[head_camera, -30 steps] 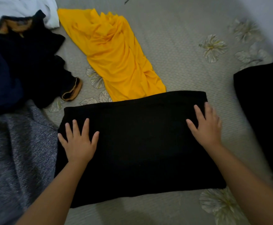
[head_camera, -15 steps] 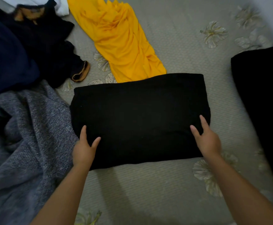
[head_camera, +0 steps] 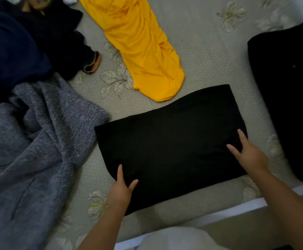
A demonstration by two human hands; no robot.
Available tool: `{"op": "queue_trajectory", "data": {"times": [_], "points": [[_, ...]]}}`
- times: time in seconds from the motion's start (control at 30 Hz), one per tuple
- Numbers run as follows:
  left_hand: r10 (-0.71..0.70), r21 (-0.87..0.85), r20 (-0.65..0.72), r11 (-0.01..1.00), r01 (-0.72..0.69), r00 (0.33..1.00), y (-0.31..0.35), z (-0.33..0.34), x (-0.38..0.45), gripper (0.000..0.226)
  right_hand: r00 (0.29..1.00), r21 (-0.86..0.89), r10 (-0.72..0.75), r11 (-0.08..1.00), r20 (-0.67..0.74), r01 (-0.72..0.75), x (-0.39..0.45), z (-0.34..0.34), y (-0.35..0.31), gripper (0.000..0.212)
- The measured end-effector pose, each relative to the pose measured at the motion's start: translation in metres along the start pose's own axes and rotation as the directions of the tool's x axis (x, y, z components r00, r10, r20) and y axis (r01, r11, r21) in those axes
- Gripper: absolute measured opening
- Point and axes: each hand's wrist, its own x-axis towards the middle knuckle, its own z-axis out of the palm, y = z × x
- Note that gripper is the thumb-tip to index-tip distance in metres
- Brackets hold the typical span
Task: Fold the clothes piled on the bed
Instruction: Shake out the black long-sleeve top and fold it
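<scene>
A folded black garment (head_camera: 174, 141) lies slightly skewed on the bed near its front edge. My left hand (head_camera: 121, 188) holds its near-left corner, thumb and forefinger on top and the other fingers hidden at the edge. My right hand (head_camera: 249, 156) holds its right end the same way, thumb and forefinger on the cloth and the rest tucked out of sight. To the left lies a pile of unfolded clothes: a grey knit (head_camera: 35, 141), a dark navy piece (head_camera: 12, 51) and a black piece with tan cuffs (head_camera: 60, 37).
A yellow garment (head_camera: 139, 46) lies stretched out behind the folded one. A black stack of cloth (head_camera: 287, 105) sits at the right. The grey floral bedsheet (head_camera: 210, 51) shows between them. The bed's white front edge (head_camera: 237, 212) runs below my arms.
My hands slid from flat on top of the black garment to its near corners and took hold. The garment now sits further right, tilted and apart from the yellow one.
</scene>
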Motion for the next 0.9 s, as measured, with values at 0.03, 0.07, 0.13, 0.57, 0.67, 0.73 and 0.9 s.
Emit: {"op": "queue_trajectory", "data": {"times": [0.03, 0.07, 0.13, 0.57, 0.67, 0.73, 0.9], "points": [[-0.024, 0.04, -0.001, 0.999, 0.024, 1.0, -0.003, 0.002, -0.004, 0.079, 1.0, 0.008, 0.002, 1.0, 0.009, -0.002, -0.002, 0.0, 0.002, 0.07], [-0.04, 0.128, -0.028, 0.991, 0.044, 0.999, -0.004, 0.0, -0.005, 0.079, 1.0, 0.015, 0.006, 1.0, 0.014, -0.006, -0.003, 0.0, 0.003, 0.073], [-0.021, 0.329, -0.142, 0.942, 0.067, 0.99, -0.001, -0.009, -0.003, 0.077, 1.0, 0.017, 0.004, 1.0, 0.009, -0.004, -0.002, 0.0, 0.003, 0.079], [0.674, 0.761, 0.086, 0.431, -0.486, 0.733, 0.205, -0.026, 0.025, 0.066, 0.965, 0.36, 0.26, 0.904, -0.033, -0.232, 0.015, -0.003, 0.002, 0.097], [0.712, 0.739, 0.422, 0.088, -0.668, 0.561, 0.272, -0.016, 0.03, 0.068, 0.967, 0.378, 0.248, 0.902, -0.063, -0.207, 0.017, 0.003, 0.01, 0.098], [0.709, 0.722, 0.524, -0.076, -0.688, 0.472, 0.314, -0.005, 0.034, 0.068, 0.969, 0.405, 0.237, 0.895, -0.074, -0.188, 0.017, 0.008, 0.015, 0.1], [0.646, 0.708, 0.637, -0.275, -0.65, 0.421, 0.384, 0.038, 0.046, 0.084, 0.961, 0.502, 0.275, 0.836, -0.039, -0.22, 0.025, 0.015, 0.027, 0.102]]}}
